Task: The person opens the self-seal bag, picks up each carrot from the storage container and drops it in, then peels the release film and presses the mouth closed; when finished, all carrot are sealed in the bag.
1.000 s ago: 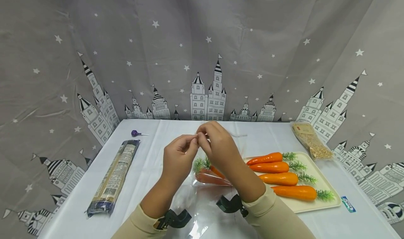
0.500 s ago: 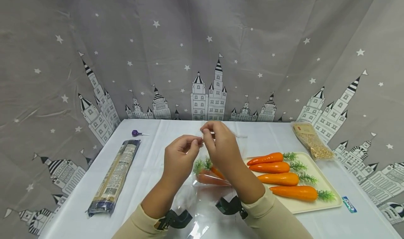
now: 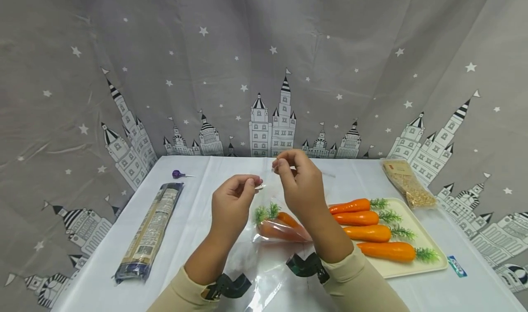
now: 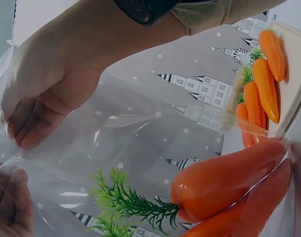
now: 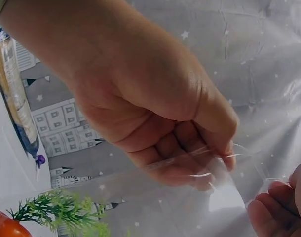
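A clear plastic bag [image 5: 224, 197] hangs stretched between both hands, with orange carrots [image 4: 229, 182] with green leafy tops inside its lower part. Thumb and fingers of the left hand [image 3: 232, 206] pinch one side of its rim. On the other side, the right hand [image 3: 305, 188] pinches the rim a little higher up, bent at the wrist. A gap separates the two hands, and the film between them catches the light. In the left wrist view the right hand [image 4: 61, 74] shows large; the right wrist view shows the left hand [image 5: 155, 98] at the bag's edge.
A cream tray [image 3: 429, 268] with several more carrots [image 3: 385, 251] lies on the right. Behind it is a bag of grain [image 3: 406, 183], beside it a small blue-green packet [image 3: 456, 266]. On the left are a long printed package [image 3: 150, 229] and a purple lollipop [image 3: 177, 174].
The hands, together at the fingertips before, have moved apart. The right hand has shifted right and slightly up, spreading the bag's rim, and more of the bagged carrots shows.
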Demonstrator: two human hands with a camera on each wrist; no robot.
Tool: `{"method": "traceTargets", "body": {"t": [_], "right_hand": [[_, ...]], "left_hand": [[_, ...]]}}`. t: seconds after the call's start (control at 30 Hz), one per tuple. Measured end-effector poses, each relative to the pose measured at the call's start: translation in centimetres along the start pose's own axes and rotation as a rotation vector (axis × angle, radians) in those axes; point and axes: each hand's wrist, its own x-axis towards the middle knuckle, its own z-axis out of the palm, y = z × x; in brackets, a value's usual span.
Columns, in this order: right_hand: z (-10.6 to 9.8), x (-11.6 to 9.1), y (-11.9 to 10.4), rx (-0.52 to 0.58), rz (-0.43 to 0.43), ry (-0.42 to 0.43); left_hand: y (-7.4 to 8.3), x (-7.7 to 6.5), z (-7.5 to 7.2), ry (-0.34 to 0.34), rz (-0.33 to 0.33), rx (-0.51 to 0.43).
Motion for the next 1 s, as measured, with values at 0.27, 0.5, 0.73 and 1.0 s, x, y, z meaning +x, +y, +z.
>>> {"method": "traceTargets", "body": {"t": [0.27, 0.5, 0.73, 1.0], "right_hand": [[-0.9, 0.2, 0.3, 0.155, 0.045, 0.043], [-1.9, 0.2, 0.5, 0.273, 0.076, 0.065], [-3.1, 0.3, 0.7, 0.286, 0.091, 0.113], [-4.9, 0.6, 0.7, 0.464, 0.206, 0.148]], "left_hand": [[0.0, 0.1, 0.0, 0.008, -0.053, 0.001], [-0.3, 0.1, -0.1, 0.013, -0.049, -0.024], [-0.2, 0.2, -0.2, 0.023, -0.043, -0.026], [-0.1, 0.3, -0.2, 0.038, -0.073, -0.016]]}}
